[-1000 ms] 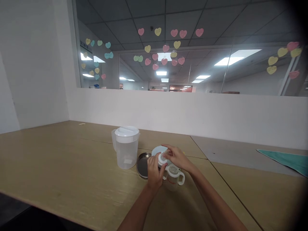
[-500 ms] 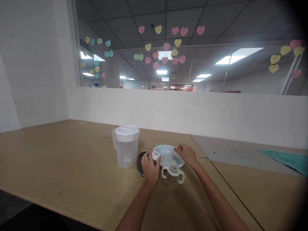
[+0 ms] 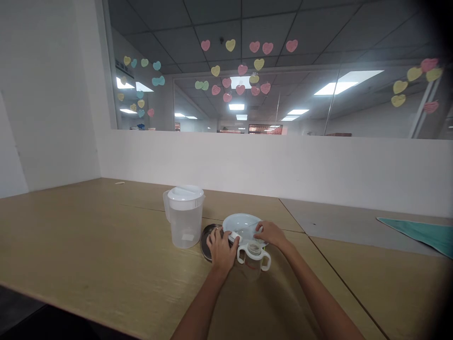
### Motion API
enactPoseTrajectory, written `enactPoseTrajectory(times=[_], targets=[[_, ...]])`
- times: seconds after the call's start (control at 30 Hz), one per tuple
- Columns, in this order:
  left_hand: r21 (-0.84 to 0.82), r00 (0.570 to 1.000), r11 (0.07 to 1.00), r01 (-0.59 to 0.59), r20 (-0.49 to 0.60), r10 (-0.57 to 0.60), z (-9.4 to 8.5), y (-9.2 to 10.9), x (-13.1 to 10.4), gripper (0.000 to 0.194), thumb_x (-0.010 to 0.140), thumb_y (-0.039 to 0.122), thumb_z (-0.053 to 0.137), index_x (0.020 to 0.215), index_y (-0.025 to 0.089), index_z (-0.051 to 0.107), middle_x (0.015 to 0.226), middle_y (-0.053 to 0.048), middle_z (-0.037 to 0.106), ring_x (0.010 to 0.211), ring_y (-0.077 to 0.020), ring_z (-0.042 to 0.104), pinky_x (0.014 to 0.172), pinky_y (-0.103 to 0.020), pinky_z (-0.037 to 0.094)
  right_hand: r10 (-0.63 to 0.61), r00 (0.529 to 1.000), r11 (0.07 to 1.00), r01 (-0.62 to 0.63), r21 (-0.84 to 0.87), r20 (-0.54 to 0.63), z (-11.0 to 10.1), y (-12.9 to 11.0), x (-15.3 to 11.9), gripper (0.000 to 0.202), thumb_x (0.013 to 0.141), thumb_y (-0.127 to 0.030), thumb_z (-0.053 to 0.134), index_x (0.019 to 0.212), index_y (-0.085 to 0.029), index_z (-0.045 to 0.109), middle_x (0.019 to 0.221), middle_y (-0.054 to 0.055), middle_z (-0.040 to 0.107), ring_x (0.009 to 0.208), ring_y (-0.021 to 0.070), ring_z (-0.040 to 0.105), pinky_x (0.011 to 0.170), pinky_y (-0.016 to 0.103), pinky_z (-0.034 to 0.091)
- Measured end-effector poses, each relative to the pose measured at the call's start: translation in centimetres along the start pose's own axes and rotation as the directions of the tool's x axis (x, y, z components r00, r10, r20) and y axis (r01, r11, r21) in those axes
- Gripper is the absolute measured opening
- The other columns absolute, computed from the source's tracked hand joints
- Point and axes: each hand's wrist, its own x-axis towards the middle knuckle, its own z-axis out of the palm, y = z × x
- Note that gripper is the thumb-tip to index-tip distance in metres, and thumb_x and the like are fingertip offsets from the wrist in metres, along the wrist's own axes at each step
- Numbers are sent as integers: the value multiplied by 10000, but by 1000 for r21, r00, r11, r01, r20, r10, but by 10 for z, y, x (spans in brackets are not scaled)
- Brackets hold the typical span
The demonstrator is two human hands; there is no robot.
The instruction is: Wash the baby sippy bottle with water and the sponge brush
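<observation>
My left hand (image 3: 222,249) is closed around a white bottle collar (image 3: 235,236), which is tilted at the near left rim of a pale blue bowl (image 3: 236,219). Over the bowl's right side, the fingers of my right hand (image 3: 272,234) are pinched together. What they hold is too small to make out; a thin line shows near them. Just in front of the bowl stands a clear baby bottle (image 3: 252,265) with two white handles and an uncovered neck. Neither hand touches it. Under and beside my left hand lies a dark round metal dish (image 3: 205,245), partly hidden.
A translucent lidded jug (image 3: 186,224) with liquid in it stands left of the bowl. On the right lies a teal cloth (image 3: 419,233). A small pale piece (image 3: 120,182) rests at the back left. Behind the wooden table (image 3: 106,245) is a white wall with a window.
My left hand has tipped the white collar over and lowered it toward the bowl's near rim. My right hand has moved slightly down and toward me over the bowl.
</observation>
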Motion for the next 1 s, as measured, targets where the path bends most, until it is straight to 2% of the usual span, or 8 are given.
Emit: enactPoseTrajectory(times=[0.23,0.33,0.4,0.47,0.53,0.6,0.8,1.0], targets=[[36,1000,999,-24,1,24,2,1,-2,277,837,436,482,969,252,642,1172,-102,539,1149,-310,414,969,-555,260,-23,999,1000,23,5,-24,-1,2,-1,71,666,-246,677,684,-182,654,708,21,659,661,145,589,557,214,345],[72,992,997,26,-124,-17,-9,-3,6,362,841,440,468,1113,228,579,1277,-142,458,1185,-333,387,983,-587,229,-8,996,1000,8,1,-86,-6,0,-1,95,696,-246,655,641,-169,643,731,52,664,698,171,596,575,229,353],[69,938,984,165,-320,-134,-20,-11,14,488,851,445,448,1265,187,446,1366,-175,350,1242,-344,328,1006,-591,198,1,988,1000,1,8,-155,-10,-3,-3,154,771,-282,587,704,-163,656,802,80,670,769,192,601,616,242,370],[-3,818,945,326,-500,-284,-30,-24,21,650,836,489,455,1351,123,301,1391,-216,287,1268,-363,282,1010,-581,210,-6,977,1000,12,24,-214,-13,-5,-8,255,855,-302,466,777,-162,664,871,91,672,835,195,599,673,249,387],[-64,742,910,410,-556,-374,-36,-39,25,807,797,558,484,1391,97,190,1410,-243,242,1280,-391,253,1000,-580,236,-40,954,992,74,102,-296,-12,-4,-20,343,904,-309,359,831,-164,661,914,85,673,872,187,598,736,248,397],[-79,718,883,463,-551,-425,-36,-53,26,946,748,617,513,1408,77,103,1424,-270,207,1291,-423,222,1000,-591,237,-64,910,954,177,244,-409,-4,1,-38,403,922,-352,303,856,-164,653,925,80,674,877,186,599,773,249,404],[-67,751,865,497,-465,-468,-25,-74,29,1072,709,647,537,1417,46,1,1434,-288,212,1305,-438,228,1027,-593,251,-38,901,851,256,458,-433,36,12,-90,488,901,-521,298,785,-181,628,805,62,667,750,200,597,678,257,424],[-146,744,895,421,-509,-433,-20,-86,32,1008,705,644,550,1437,172,43,1456,-188,250,1298,-421,272,1022,-615,267,-97,921,821,289,493,-378,57,2,-95,477,896,-540,302,795,-188,609,808,67,661,741,200,600,633,243,428]])
